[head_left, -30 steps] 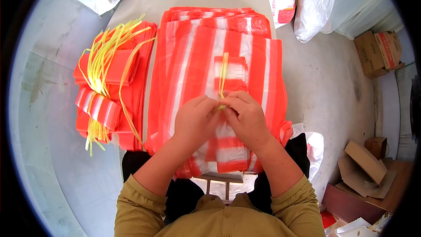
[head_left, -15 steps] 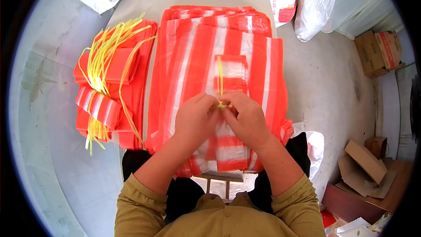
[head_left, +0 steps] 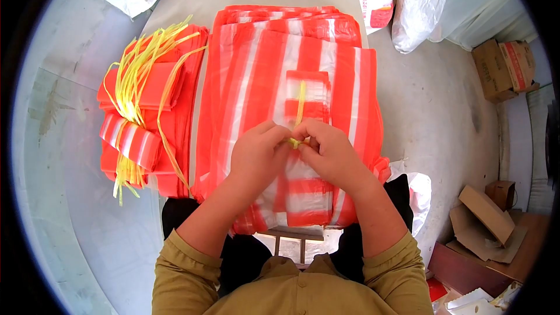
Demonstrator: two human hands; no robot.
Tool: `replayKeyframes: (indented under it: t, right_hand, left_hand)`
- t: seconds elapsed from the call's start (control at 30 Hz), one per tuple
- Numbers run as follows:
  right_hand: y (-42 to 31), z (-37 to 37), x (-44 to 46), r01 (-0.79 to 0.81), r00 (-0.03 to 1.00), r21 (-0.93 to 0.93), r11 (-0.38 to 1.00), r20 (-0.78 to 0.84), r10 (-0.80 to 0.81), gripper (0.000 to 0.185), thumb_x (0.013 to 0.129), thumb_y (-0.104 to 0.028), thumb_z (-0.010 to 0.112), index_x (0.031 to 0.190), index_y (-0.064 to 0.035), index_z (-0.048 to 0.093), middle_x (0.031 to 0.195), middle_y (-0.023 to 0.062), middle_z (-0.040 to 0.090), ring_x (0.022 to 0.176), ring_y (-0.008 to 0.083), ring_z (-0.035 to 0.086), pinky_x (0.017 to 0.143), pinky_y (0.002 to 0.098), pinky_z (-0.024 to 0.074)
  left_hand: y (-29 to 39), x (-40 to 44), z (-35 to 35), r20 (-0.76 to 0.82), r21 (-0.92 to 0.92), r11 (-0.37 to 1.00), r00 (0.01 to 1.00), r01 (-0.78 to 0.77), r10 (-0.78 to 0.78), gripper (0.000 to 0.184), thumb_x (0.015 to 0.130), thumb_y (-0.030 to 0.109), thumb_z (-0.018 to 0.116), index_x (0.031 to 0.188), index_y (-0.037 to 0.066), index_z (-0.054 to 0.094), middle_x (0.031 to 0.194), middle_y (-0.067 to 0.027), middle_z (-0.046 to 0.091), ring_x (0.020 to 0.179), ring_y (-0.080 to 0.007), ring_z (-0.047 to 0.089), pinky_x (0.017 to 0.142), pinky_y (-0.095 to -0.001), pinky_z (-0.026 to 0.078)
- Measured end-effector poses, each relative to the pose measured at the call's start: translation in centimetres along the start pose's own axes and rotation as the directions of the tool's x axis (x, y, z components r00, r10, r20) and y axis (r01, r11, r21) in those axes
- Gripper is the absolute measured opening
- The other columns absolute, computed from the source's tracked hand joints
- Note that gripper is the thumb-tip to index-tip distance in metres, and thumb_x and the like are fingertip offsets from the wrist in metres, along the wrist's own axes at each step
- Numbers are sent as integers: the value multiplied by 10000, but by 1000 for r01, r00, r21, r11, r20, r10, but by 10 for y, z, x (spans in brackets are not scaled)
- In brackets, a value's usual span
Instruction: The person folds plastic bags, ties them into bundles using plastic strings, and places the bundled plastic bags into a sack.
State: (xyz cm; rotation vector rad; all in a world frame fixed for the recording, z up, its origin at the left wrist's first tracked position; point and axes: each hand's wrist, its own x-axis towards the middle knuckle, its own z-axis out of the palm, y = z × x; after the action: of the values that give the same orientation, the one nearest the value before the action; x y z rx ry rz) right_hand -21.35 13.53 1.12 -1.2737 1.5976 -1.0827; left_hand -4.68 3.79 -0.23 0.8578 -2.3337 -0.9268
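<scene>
Both hands meet over a narrow folded bundle of red-and-white striped plastic bags (head_left: 307, 210). My left hand (head_left: 261, 153) is closed, its thumb and finger pinching a yellow plastic tie strip (head_left: 301, 100). From the other side my right hand (head_left: 326, 153) pinches the same strip, and a small yellow knot or loop shows between the fingertips. One strand runs up over the bundle's far part. The bundle lies on a large stack of striped plastic bags (head_left: 245, 81). How the strip passes beneath the bundle is hidden.
Left of the stack, a bunch of yellow strips (head_left: 131, 90) lies over folded red bags (head_left: 175, 116) and a striped roll (head_left: 131, 142). White sacks (head_left: 420, 9) stand behind. Cardboard boxes (head_left: 503, 70) sit at the right, with an opened carton (head_left: 489, 221) nearer.
The yellow strand above my hands has swung slightly right and now slants. My fingers have shifted slightly around the knot, still pinching the strip.
</scene>
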Motion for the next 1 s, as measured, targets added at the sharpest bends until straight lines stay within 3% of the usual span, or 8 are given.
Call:
replayKeyframes:
  t: [0.2, 0.3, 0.5, 0.6, 0.73, 0.93, 1.0]
  right_hand:
    - [-3, 6, -3, 123, 979, -203, 971, -133, -152, 142, 897, -26, 636, 1039, -26, 643, 1015, 173, 654, 968, 377, 657, 829, 436, 543]
    - [2, 5, -2, 126, 979, -308, 943, -114, -167, 129, 894, -34, 646, 1023, -39, 645, 938, 156, 632, 926, 377, 654, 790, 447, 542]
    - [-3, 8, -6, 164, 964, -329, 930, -146, -222, 167, 896, -93, 696, 1052, -46, 654, 1014, 149, 693, 896, 344, 700, 776, 425, 569]
    - [-3, 9, -5, 115, 974, -285, 952, -156, -165, 206, 888, -108, 722, 1071, -42, 654, 1049, 154, 709, 901, 322, 718, 786, 415, 577]
    - [-2, 12, -6, 54, 966, -245, 968, -233, -113, 257, 883, -102, 720, 1118, -41, 637, 974, 137, 713, 871, 312, 722, 767, 412, 574]
    - [-10, 9, -8, -39, 981, -242, 970, -192, -9, 297, 884, -75, 684, 1165, -53, 589, 875, 138, 696, 817, 323, 712, 731, 427, 559]
    - [-12, 8, -9, -59, 984, -247, 967, -176, 15, 294, 883, -66, 675, 1160, -54, 577, 863, 150, 689, 803, 330, 707, 725, 440, 553]
  left_hand:
    - [-2, 0, 0, 20, 1, 1000, 1000, 11, -11, 82, 844, 80, 731, 925, 77, 722, 878, -101, 675, 825, -328, 685, 682, -426, 541]
    - [-1, 1, -2, 43, 8, 1000, 999, 16, -17, 97, 858, 78, 745, 944, 45, 715, 888, -114, 671, 806, -315, 679, 685, -409, 532]
    - [-1, 1, -2, 49, -1, 999, 998, 35, -35, 93, 838, 95, 747, 915, 63, 708, 871, -109, 672, 818, -329, 677, 692, -430, 536]
    - [-1, 1, -4, 70, -6, 1000, 998, 1, 0, 110, 852, 68, 755, 950, 36, 717, 881, -118, 671, 815, -313, 677, 700, -400, 533]
    - [-10, 4, -10, 68, -83, 993, 994, -83, 89, 112, 864, 41, 751, 971, 21, 723, 886, -125, 670, 822, -312, 678, 713, -386, 533]
    - [-2, 6, -11, -6, 72, 995, 997, -76, 76, 39, 832, 37, 714, 863, 42, 689, 827, -117, 651, 808, -334, 669, 689, -438, 537]
    - [-11, 7, -6, -53, 192, 969, 984, -157, 170, 58, 809, 33, 707, 850, 47, 669, 808, -111, 633, 793, -327, 661, 676, -441, 531]
